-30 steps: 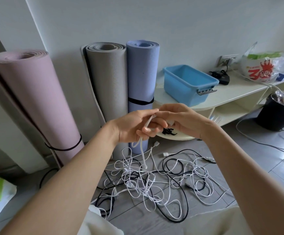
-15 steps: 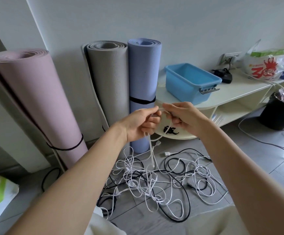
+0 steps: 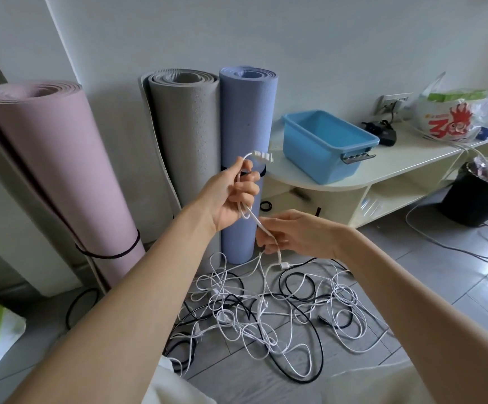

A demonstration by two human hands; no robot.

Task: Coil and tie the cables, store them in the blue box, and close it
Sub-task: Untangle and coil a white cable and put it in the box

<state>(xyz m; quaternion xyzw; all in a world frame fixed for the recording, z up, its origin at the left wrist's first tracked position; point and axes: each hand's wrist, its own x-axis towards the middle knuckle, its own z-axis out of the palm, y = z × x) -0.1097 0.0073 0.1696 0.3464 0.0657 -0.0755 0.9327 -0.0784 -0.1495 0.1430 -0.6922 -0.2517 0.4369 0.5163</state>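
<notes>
My left hand point(image 3: 228, 196) grips a white cable point(image 3: 251, 215) near its end, and the white plug point(image 3: 262, 156) sticks out above my fingers. Lower down my right hand point(image 3: 292, 234) pinches the same cable, which runs on into a tangled pile of white and black cables point(image 3: 266, 313) on the grey floor. The open blue box point(image 3: 328, 145) with a grey handle stands empty on a low cream shelf unit point(image 3: 388, 170) to the right, beyond my hands. No lid is in view.
Three rolled mats lean against the wall: pink point(image 3: 53, 176), grey point(image 3: 186, 135) and blue point(image 3: 248, 118). On the shelf sit a black charger point(image 3: 382, 132) and a plastic bag point(image 3: 455, 118). A black bin point(image 3: 478, 191) stands at the right; more cables trail across the floor.
My hands, which were together at the cable, have parted: the left rose with the plug end, the right slid down along the cable.
</notes>
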